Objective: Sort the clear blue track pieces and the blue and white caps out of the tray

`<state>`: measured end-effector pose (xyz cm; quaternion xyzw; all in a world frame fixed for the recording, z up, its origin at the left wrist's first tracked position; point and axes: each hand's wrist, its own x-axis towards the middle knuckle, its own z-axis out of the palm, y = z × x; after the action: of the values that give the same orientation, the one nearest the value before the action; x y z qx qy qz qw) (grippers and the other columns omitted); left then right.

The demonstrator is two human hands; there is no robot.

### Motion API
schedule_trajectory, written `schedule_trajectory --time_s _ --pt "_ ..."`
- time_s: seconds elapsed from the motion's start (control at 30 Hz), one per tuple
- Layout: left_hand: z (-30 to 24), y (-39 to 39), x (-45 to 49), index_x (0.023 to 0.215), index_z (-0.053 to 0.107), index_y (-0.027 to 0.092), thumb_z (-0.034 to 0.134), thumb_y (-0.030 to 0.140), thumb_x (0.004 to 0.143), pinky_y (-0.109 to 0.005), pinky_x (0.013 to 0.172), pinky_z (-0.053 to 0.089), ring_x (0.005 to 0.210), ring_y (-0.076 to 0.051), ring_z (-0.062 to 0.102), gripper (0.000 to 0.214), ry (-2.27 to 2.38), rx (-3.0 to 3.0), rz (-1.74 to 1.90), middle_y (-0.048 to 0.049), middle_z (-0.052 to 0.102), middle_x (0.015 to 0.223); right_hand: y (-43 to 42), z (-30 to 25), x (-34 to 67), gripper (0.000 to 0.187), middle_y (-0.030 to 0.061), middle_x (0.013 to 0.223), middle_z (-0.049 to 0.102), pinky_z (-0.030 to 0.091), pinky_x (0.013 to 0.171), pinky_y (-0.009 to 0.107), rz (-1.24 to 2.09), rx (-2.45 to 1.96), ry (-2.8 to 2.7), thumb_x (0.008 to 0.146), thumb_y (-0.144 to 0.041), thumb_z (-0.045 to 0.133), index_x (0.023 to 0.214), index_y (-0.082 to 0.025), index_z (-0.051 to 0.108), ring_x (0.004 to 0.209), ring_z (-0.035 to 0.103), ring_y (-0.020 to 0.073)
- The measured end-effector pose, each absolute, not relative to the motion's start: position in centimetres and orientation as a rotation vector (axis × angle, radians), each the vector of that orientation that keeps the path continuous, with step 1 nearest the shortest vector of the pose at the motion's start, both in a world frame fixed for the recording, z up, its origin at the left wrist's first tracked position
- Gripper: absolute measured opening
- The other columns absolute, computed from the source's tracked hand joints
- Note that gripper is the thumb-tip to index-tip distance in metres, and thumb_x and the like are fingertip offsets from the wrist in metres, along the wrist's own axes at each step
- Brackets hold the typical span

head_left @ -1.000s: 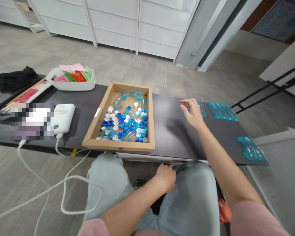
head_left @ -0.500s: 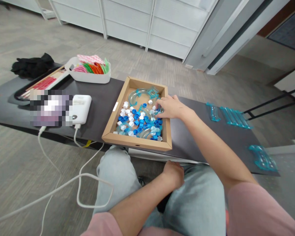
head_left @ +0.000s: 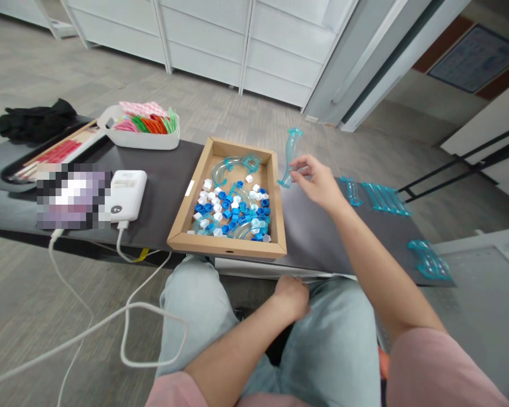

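My right hand [head_left: 314, 178] is pinched on a clear teal-ended plastic track piece [head_left: 292, 152], held upright above the table just past the box's right wall. An open cardboard box [head_left: 227, 251] stands in front of me. White hexagonal pieces [head_left: 206, 185] and blue hexagonal pieces [head_left: 234, 217] lie loose in it, mixed with several curved clear track pieces [head_left: 218, 169]. My left hand [head_left: 293, 295] rests on my lap below the table edge, fingers curled in, nothing seen in it.
On the right of the table [head_left: 314, 237] lie a row of straight track pieces [head_left: 385, 198], a single one [head_left: 352, 191] and a curved group [head_left: 429, 261]. At left are a white power bank [head_left: 128, 195] with cables, a blurred-out device [head_left: 74, 198], a white bin [head_left: 144, 140] and black cloth [head_left: 34, 121].
My right hand has come out of the box, up and to the right, with a clear track piece in its fingers. My left hand stays on my lap. The whole view has shifted slightly.
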<state>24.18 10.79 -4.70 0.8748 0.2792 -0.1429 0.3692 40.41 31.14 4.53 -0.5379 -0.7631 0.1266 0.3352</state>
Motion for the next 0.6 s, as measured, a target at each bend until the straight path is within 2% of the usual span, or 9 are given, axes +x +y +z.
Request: schedule_trajectory --time_s 0.13,0.2,0.27,0.33,0.4,0.5,0.6 --pt "-4.8 10.6 24.1 0.159 0.077 0.002 0.071 0.04 0.114 -0.047 0.126 0.059 0.151 -0.039 0.077 0.06 0.719 2.271 -0.377 -0.0307 0.078 0.159 28.9 3.2 45.7 0.052 0.0074 0.116 0.086 0.073 0.099 0.051 0.244 -1.453 -1.895 0.104 -0.046 0.083 0.151 -0.029 0.066 0.099 0.088 0.0306" --pt "-4.9 10.6 24.2 0.16 0.077 0.002 0.07 0.039 0.114 -0.049 0.126 0.059 0.151 -0.039 0.077 0.059 0.716 2.28 -0.393 -0.0304 0.079 0.159 28.0 2.3 48.3 0.054 0.0087 0.116 0.09 0.071 0.107 0.054 0.18 -1.509 -1.922 0.104 -0.038 0.08 0.155 -0.029 0.066 0.109 0.089 0.0337" --pt "-5.1 10.5 24.4 0.16 0.077 0.004 0.069 0.039 0.114 -0.051 0.127 0.059 0.151 -0.039 0.077 0.058 0.712 2.287 -0.415 -0.0296 0.079 0.158 27.3 1.3 50.4 0.039 0.0113 0.121 0.092 0.068 0.114 0.058 0.119 -1.559 -2.02 0.104 -0.029 0.073 0.143 -0.028 0.077 0.12 0.088 0.0359" --pt "-5.3 10.5 24.6 0.16 0.077 0.006 0.069 0.039 0.114 -0.051 0.129 0.059 0.152 -0.039 0.076 0.057 0.708 2.293 -0.442 -0.0286 0.079 0.158 26.8 0.3 52.1 0.024 0.0134 0.126 0.093 0.065 0.117 0.06 0.066 -1.599 -2.129 0.105 -0.022 0.067 0.118 -0.028 0.086 0.126 0.087 0.0375" --pt "-5.6 10.4 24.9 0.162 0.075 0.005 0.068 0.039 0.115 -0.051 0.13 0.058 0.154 -0.039 0.075 0.058 0.705 2.297 -0.473 -0.0278 0.079 0.16 26.7 -0.6 53.4 0.024 0.0137 0.126 0.094 0.063 0.117 0.061 0.056 -1.625 -2.202 0.106 -0.019 0.065 0.101 -0.028 0.087 0.133 0.086 0.0388" --pt "-6.0 10.3 25.4 0.163 0.075 0.005 0.067 0.04 0.116 -0.051 0.132 0.057 0.156 -0.039 0.074 0.058 0.701 2.3 -0.524 -0.0268 0.078 0.163 26.8 -1.8 54.6 0.03 0.0119 0.13 0.094 0.06 0.121 0.062 0.088 -1.62 -2.193 0.107 -0.015 0.061 0.1 -0.029 0.088 0.145 0.081 0.0386" --pt "-6.4 10.2 25.9 0.163 0.075 0.006 0.064 0.04 0.118 -0.05 0.133 0.056 0.157 -0.039 0.074 0.058 0.7 2.302 -0.568 -0.0262 0.078 0.164 26.1 -2.8 54.7 0.036 0.0125 0.136 0.092 0.058 0.124 0.063 0.008 -1.61 -2.033 0.109 -0.016 0.057 0.112 -0.029 0.09 0.141 0.08 0.0372"
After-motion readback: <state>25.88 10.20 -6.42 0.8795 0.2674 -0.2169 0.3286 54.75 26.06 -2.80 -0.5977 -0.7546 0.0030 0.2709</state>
